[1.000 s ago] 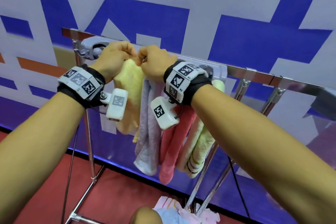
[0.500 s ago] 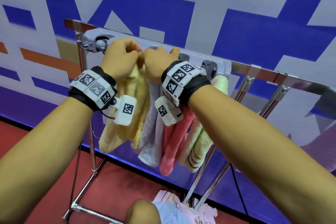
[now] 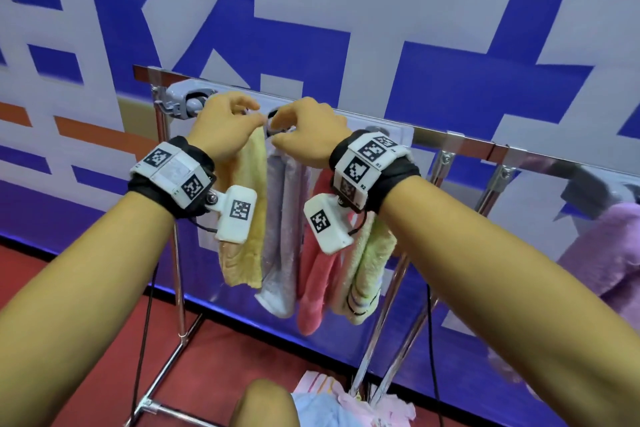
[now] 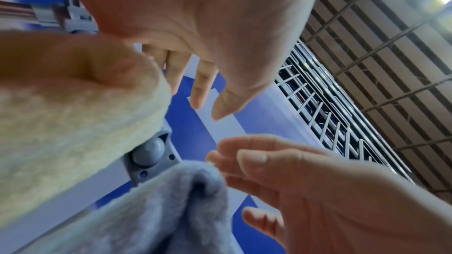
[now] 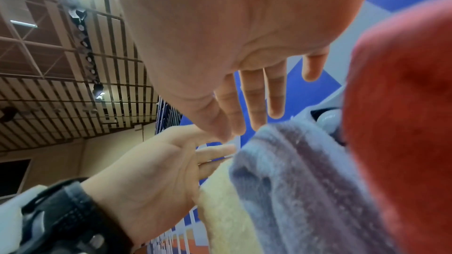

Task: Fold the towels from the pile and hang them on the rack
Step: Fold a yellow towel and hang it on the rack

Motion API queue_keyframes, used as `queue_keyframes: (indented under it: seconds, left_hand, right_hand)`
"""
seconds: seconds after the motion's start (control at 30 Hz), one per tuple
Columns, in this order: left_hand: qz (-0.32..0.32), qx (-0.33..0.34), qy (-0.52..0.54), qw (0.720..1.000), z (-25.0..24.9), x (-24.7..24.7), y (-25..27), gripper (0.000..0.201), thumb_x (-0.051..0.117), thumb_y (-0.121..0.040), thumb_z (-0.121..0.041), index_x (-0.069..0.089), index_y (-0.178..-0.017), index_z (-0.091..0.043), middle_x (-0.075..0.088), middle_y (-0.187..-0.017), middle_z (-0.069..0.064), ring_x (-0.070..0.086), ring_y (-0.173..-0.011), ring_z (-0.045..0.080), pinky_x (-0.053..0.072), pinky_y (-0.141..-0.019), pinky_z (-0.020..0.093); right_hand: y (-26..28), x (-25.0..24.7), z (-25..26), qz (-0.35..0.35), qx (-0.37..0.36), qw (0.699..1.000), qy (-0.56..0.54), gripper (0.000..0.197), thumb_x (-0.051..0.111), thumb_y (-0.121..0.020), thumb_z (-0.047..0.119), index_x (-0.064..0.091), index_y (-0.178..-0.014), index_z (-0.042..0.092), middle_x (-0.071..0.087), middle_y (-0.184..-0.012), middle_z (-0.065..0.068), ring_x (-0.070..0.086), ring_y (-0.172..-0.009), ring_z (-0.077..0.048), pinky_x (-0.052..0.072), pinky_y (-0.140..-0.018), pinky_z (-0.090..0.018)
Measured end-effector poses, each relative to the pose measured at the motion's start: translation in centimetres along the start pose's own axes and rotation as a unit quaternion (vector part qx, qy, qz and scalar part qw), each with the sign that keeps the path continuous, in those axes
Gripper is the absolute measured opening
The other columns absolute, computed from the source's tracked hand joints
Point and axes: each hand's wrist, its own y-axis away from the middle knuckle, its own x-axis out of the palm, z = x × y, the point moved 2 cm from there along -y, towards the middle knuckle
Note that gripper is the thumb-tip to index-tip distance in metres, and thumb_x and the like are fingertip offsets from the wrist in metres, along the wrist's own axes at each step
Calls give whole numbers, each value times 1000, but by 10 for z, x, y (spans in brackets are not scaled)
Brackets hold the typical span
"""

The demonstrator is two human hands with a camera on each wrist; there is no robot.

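Head view shows both the left hand (image 3: 225, 125) and right hand (image 3: 308, 132) relaxed and empty above the folded pale-yellow terry towel (image 3: 247, 218) hanging on the chrome rack (image 3: 450, 144) at the hands' 6 o'clock; withdrawing fingers risk snagging and dislodging it.

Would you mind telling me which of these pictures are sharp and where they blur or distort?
Head view: mostly sharp on the hanging yellow towel, wide-angle bending at the edges, the purple towel at far right smeared. Left wrist view: the yellow towel close to the lens is blurred, the left hand clearer. Right wrist view: the red towel is an out-of-focus mass.
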Motion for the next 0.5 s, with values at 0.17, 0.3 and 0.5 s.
queue_keyframes:
  seconds: [0.17, 0.3, 0.5]
  left_hand:
    - [-43, 31, 78, 996, -38, -8, 6, 10, 68, -88, -25, 65, -94, -18, 67, -98, 8, 63, -88, 14, 50, -86, 30]
    - [-48, 45, 119, 991, -73, -1, 14, 11, 67, -89, -22, 62, -80, -25, 61, -79, -9, 54, -62, -10, 42, -65, 11]
    - [84, 48, 177, 979, -114, 56, 54, 11, 73, -81, -23, 65, -89, -23, 65, -85, -5, 60, -72, 3, 49, -71, 27]
  right_hand:
    - [25, -31, -23, -32, 16, 999, -36, 31, 63, -81, 26, 69, -112, 21, 70, -114, 2, 64, -108, -19, 50, -95, -35]
    - [52, -59, -47, -39, 33, 998, -44, 32, 65, -83, 22, 68, -115, 19, 70, -110, -2, 65, -101, -16, 49, -85, -24]
    - [97, -97, -77, -52, 70, 995, -39, 33, 68, -82, 27, 66, -115, 23, 68, -102, 5, 64, -98, -13, 48, -75, -22]
